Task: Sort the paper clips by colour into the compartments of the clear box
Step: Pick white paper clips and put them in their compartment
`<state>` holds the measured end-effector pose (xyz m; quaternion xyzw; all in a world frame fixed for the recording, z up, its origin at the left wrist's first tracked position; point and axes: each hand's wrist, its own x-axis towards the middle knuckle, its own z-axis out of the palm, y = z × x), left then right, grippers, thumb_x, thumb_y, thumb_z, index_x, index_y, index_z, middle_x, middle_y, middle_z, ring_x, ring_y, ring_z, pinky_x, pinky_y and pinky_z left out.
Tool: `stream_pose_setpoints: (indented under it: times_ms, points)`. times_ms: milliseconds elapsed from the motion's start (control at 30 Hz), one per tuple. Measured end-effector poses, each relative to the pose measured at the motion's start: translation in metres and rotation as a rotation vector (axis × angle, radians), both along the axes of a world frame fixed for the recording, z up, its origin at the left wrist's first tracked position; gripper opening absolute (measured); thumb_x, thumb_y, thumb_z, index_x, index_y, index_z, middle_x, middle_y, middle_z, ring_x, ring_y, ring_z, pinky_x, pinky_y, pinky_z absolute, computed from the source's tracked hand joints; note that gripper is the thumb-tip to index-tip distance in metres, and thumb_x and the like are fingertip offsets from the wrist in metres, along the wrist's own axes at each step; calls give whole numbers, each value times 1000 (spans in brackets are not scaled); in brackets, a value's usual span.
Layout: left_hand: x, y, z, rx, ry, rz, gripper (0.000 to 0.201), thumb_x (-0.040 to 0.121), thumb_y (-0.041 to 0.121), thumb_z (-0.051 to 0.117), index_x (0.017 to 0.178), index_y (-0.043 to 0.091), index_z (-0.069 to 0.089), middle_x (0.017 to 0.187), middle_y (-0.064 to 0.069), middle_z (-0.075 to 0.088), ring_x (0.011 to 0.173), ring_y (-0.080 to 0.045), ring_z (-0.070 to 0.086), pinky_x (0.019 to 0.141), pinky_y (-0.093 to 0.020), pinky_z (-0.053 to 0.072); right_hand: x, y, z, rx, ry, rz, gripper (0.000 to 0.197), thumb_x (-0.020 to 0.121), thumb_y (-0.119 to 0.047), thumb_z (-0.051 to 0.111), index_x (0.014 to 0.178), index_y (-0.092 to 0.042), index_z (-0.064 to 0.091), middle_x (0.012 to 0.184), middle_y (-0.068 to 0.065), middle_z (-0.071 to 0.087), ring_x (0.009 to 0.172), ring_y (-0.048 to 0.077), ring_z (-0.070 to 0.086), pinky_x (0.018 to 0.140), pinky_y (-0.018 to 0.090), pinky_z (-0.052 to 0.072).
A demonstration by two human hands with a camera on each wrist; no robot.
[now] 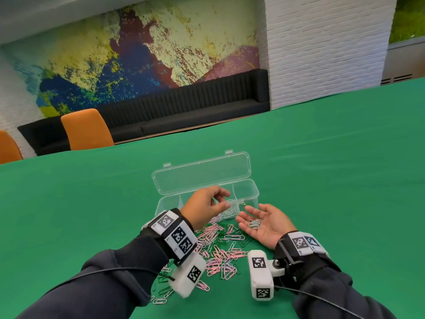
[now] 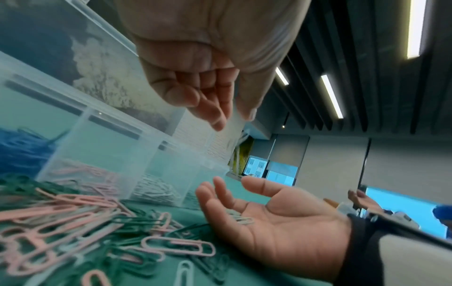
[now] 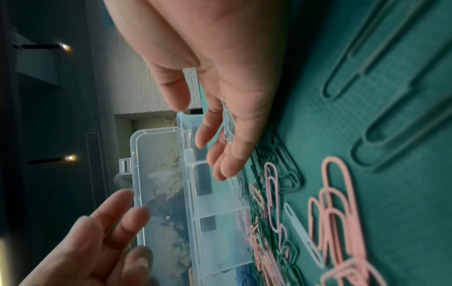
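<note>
Resting in right grip [image 1: 264, 223]: white clips [image 1: 254, 224]

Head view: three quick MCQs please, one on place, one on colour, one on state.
1. Where do the few white paper clips lie?
A. on the upturned palm of the right hand
B. on the lid
C. on a chair

2. What colour is the table cover?
A. red
B. green
C. grey

3. How is the clear plastic compartment box?
A. latched shut
B. upside down
C. lid open

Answers: 1 A, the clips rest on the open palm; 2 B, green cloth lies all around the box; 3 C, the lid stands raised behind the compartments.
</note>
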<state>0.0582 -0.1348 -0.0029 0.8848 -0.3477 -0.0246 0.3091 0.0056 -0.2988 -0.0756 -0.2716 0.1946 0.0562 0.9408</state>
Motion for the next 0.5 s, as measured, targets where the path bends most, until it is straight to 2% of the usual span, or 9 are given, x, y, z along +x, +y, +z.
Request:
stream_pose_setpoints:
  times_ms: [33,100,200,267,400,500]
  points:
    - [-1,-3,1,-37,25,7,23,89,20,61,112,17,59,90,6,60,64,-9,51,63,-16,45,0,0,0,7,1,0,34,98,-25,34,91,1,56,91,23,58,84,35,59,53,39,56]
    - [0,-2,0,9,26,1,21,90,21,60,111,18,59,92,6,61,64,-7,52,64,-16,46,0,-1,1,31,-1,-3,35,98,-25,34,91,1,55,91,23,58,84,35,59,53,40,57]
    - [2,9,-9,229,-46,-29,12,91,23,58,103,19,61,87,13,57,70,3,51,66,-5,42,-1,-2,1,65,-18,-18,37,99,-27,33,90,2,55,90,23,58,84,35,59,54,40,56]
    - [3,20,-17,364,-53,-42,11,92,23,57,101,19,62,87,15,57,72,6,50,66,-2,40,-2,-2,2,96,-35,-30,38,99,-28,32,91,2,55,91,23,59,85,35,59,54,39,57]
    - [7,37,-28,563,-29,-45,12,92,26,57,102,22,61,92,13,59,83,-1,55,69,-6,40,-3,-5,4,166,-79,-67,40,100,-30,32,93,2,54,97,24,60,89,37,60,58,39,57]
    - [10,41,-30,616,-68,-36,13,92,25,57,105,23,60,93,12,59,82,-2,54,64,-6,37,-3,-6,3,164,-79,-80,40,100,-31,32,94,1,55,98,24,61,89,36,61,58,38,57]
